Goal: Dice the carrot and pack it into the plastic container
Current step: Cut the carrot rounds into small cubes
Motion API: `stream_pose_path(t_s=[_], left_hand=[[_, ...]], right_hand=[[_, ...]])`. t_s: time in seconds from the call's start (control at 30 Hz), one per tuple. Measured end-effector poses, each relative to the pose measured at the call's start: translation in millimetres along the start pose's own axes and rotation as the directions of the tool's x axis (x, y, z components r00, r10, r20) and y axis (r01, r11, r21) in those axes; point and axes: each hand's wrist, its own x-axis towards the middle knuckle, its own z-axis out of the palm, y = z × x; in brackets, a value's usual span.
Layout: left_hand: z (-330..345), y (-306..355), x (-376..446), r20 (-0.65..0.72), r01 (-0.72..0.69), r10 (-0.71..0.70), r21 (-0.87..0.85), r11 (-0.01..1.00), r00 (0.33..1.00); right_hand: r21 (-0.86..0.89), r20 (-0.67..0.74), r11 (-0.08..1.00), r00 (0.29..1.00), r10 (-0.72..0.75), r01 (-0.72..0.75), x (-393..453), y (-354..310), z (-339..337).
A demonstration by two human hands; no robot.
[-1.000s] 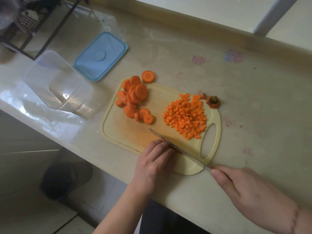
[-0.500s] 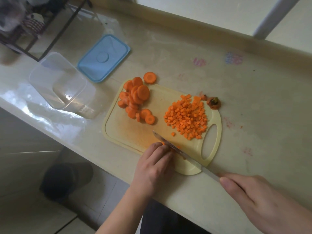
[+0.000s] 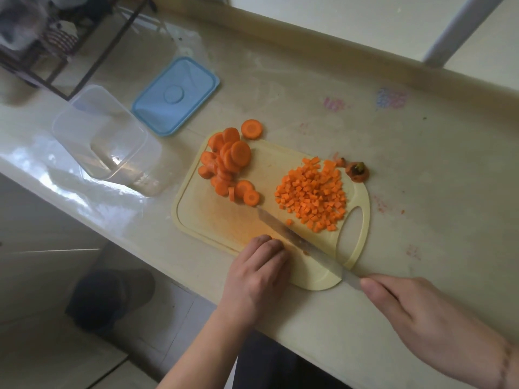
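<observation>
A pale yellow cutting board (image 3: 213, 220) lies on the counter. A heap of carrot rounds (image 3: 229, 161) sits at its far left, with one round (image 3: 252, 128) just off the board. A pile of diced carrot (image 3: 313, 193) lies at the right. My right hand (image 3: 415, 313) grips the handle of a knife (image 3: 297, 241), whose blade slants across the board's near part. My left hand (image 3: 258, 273) rests curled at the board's near edge, beside the blade, fingertips over something orange that is mostly hidden. The clear plastic container (image 3: 104, 141) stands to the left.
A blue lid (image 3: 175, 95) lies behind the container. The carrot top (image 3: 356, 171) sits off the board's far right corner. A raised ledge runs along the counter's far side. The counter's near edge drops to the floor below my arms.
The knife has slid back toward me along its own line, and my right hand drew back with it. My left hand stayed at the board's near edge.
</observation>
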Motion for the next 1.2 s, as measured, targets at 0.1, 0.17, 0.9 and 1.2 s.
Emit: stream_pose_path(t_s=[0.1, 0.17, 0.9, 1.2], left_hand=[[-0.9, -0.7, -5.4, 0.002, -0.010, 0.010, 0.009, 1.000, 1.000], [-1.4, -1.6, -9.5, -0.009, -0.016, 0.016, -0.004, 1.000, 1.000], [-4.2, -0.6, -9.7, -0.023, 0.002, -0.003, -0.006, 1.000, 1.000], [-15.7, 2.5, -17.9, -0.133, 0.152, -0.168, -0.120, 0.981, 0.977]], right_hand=[[0.019, 0.001, 1.000, 1.000, 0.011, -0.011, -3.1, -0.4, -3.1], [0.022, 0.021, 1.000, 1.000, 0.011, -0.011, -6.5, -2.8, -1.0], [0.007, -0.023, 1.000, 1.000, 0.003, -0.003, -0.8, -3.1, -0.2], [0.053, 0.073, 0.999, 0.997, -0.004, 0.000, -17.0, -14.5, 11.9]])
